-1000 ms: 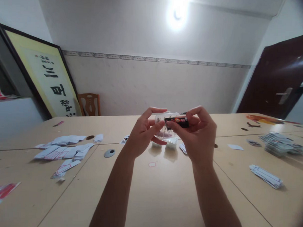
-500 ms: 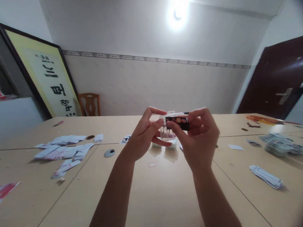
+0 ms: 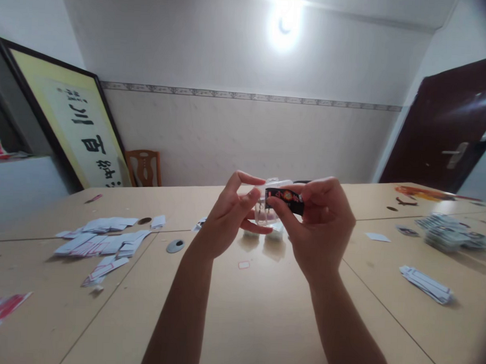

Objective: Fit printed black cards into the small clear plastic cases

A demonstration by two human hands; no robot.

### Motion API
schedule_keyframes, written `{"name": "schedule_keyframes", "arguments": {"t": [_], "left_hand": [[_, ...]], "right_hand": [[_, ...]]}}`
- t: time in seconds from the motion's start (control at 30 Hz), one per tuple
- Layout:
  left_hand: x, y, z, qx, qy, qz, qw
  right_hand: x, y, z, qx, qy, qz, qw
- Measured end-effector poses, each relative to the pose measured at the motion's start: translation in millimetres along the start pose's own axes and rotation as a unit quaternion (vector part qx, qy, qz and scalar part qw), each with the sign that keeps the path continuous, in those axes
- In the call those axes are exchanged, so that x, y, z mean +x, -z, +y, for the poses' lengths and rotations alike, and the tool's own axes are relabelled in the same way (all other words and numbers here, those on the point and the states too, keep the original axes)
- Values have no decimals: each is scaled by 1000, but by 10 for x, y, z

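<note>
Hands meet in the air above the table (image 3: 246,309), arms bent up. The right hand (image 3: 325,227) pinches a little black card (image 3: 285,195) by its end, thumb under, fingers on top. The left hand (image 3: 226,218) pinches a small clear pack (image 3: 266,213) just beside it. Both look light, thin and bendy, so soft holds at the edges seem best.

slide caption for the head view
Left hand holds a clear packet, right hand a black label, above a wooden table.
</note>
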State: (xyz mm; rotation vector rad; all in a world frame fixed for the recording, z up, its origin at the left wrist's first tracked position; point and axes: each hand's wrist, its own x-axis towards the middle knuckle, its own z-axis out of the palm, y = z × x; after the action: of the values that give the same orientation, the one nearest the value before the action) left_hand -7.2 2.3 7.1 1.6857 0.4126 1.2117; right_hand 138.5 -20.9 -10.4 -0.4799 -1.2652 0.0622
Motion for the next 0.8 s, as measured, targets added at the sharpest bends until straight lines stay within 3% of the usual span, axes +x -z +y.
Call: {"name": "schedule_keyframes", "arguments": {"t": [0.2, 0.47, 0.8], "left_hand": [[-11, 21, 2, -5, -4, -12, 1000], [-16, 8, 2, -12, 6, -9, 1000], [-42, -55, 43, -21, 14, -2, 1000]], "right_hand": [[23, -1, 10, 3, -11, -40, 999], [-21, -81, 57, -6, 38, 46, 998], [-52, -126, -52, 3, 46, 98, 994]]}}
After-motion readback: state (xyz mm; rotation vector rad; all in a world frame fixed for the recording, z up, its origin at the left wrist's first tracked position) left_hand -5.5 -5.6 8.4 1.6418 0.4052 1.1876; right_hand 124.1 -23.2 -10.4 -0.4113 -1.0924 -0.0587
